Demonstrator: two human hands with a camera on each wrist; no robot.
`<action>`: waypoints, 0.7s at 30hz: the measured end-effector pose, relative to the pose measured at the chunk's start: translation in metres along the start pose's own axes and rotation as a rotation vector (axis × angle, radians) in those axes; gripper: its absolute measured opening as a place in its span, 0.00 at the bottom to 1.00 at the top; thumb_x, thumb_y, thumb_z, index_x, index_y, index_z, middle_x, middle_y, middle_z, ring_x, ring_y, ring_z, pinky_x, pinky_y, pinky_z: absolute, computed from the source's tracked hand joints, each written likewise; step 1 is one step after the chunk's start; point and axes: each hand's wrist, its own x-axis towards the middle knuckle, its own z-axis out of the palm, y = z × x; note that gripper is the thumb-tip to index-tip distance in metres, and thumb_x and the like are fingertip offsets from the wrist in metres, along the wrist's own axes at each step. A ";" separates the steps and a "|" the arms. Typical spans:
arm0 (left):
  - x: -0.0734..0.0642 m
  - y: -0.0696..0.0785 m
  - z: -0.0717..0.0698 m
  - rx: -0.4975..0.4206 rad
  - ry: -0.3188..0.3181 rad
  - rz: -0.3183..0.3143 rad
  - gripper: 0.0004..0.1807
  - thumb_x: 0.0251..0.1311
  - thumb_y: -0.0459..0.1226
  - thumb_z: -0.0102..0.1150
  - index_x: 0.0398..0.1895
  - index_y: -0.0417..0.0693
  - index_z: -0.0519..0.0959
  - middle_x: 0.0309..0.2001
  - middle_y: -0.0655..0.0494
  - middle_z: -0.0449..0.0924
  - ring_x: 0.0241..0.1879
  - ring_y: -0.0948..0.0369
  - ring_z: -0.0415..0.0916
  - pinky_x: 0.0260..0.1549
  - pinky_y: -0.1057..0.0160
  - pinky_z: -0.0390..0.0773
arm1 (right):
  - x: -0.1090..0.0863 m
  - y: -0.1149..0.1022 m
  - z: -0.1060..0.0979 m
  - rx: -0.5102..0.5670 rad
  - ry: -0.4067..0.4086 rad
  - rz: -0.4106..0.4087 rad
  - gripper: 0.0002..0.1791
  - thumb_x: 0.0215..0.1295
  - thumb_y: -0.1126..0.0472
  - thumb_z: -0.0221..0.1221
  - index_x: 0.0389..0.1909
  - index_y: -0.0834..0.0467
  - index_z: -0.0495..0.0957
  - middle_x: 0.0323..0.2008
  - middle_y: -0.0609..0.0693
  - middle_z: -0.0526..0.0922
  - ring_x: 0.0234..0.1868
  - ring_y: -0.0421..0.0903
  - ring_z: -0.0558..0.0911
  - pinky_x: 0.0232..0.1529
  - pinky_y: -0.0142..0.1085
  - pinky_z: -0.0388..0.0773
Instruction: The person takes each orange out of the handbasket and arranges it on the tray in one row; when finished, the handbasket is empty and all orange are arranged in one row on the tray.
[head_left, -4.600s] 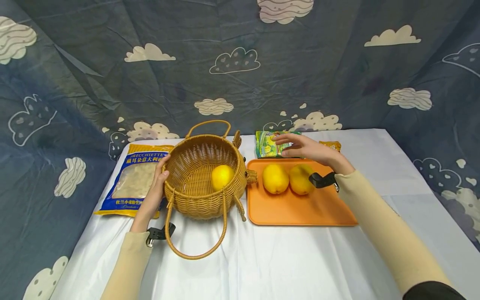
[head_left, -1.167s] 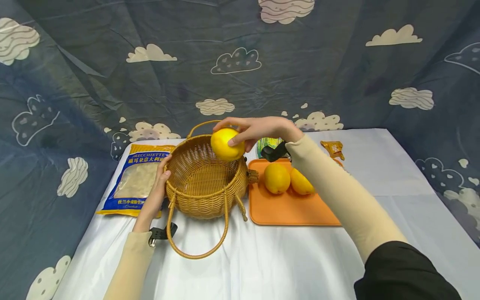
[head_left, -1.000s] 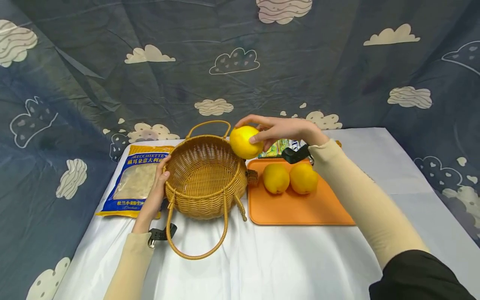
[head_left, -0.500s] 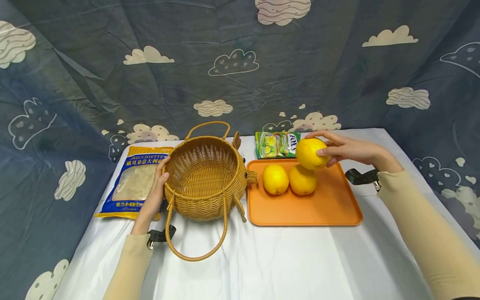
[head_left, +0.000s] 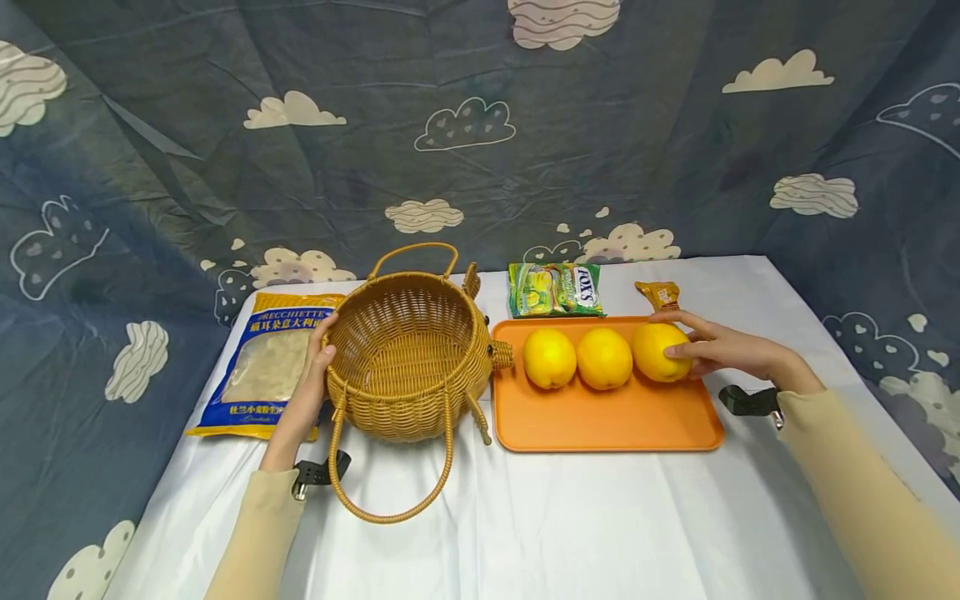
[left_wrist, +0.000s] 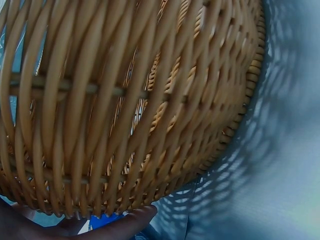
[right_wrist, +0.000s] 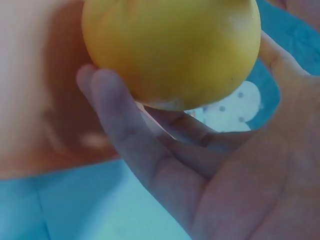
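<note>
My right hand (head_left: 731,354) holds a round yellow fruit (head_left: 658,352) at the right end of an orange tray (head_left: 600,425), thumb and fingers around its side. In the right wrist view the fruit (right_wrist: 175,55) sits between the fingertips, with the tray's edge beyond. Two similar fruits, a middle one (head_left: 604,358) and a left one (head_left: 550,358), stand in a row beside it. With my left hand (head_left: 306,392) I grip the left rim of an animal-shaped wicker basket (head_left: 405,417). No fruit shows inside it. Woven strands of the basket (left_wrist: 125,100) fill the left wrist view.
A blue and yellow pasta bag (head_left: 266,358) lies left of the basket. Behind the tray are a green FOX'S candy bag (head_left: 553,290) and a small orange-brown packet (head_left: 662,295). One basket handle (head_left: 390,517) droops onto the white cloth; the other (head_left: 416,246) stands up behind.
My right hand has taken the yellow fruit out of the basket, carried it right and lowered it to the tray beside the other two. The left hand stays at the basket's rim.
</note>
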 end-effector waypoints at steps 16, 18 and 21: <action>0.000 0.002 0.000 -0.007 -0.005 0.001 0.29 0.73 0.46 0.30 0.76 0.56 0.45 0.75 0.55 0.39 0.71 0.54 0.37 0.65 0.46 0.39 | 0.002 -0.003 0.014 -0.139 0.032 0.051 0.47 0.65 0.46 0.57 0.76 0.51 0.40 0.69 0.69 0.43 0.50 0.61 0.69 0.43 0.46 0.75; 0.000 0.001 0.000 -0.011 -0.008 0.002 0.29 0.73 0.46 0.30 0.76 0.57 0.45 0.75 0.56 0.39 0.71 0.54 0.37 0.65 0.45 0.40 | 0.002 -0.003 0.013 -0.149 0.045 0.038 0.46 0.65 0.46 0.57 0.76 0.51 0.41 0.70 0.69 0.42 0.55 0.65 0.64 0.45 0.49 0.75; -0.001 0.003 -0.003 -0.020 -0.022 -0.028 0.30 0.73 0.47 0.31 0.76 0.60 0.44 0.75 0.56 0.37 0.71 0.49 0.39 0.63 0.39 0.44 | 0.000 -0.005 0.011 -0.153 0.071 0.001 0.45 0.66 0.47 0.56 0.76 0.51 0.41 0.70 0.69 0.42 0.61 0.69 0.58 0.49 0.56 0.73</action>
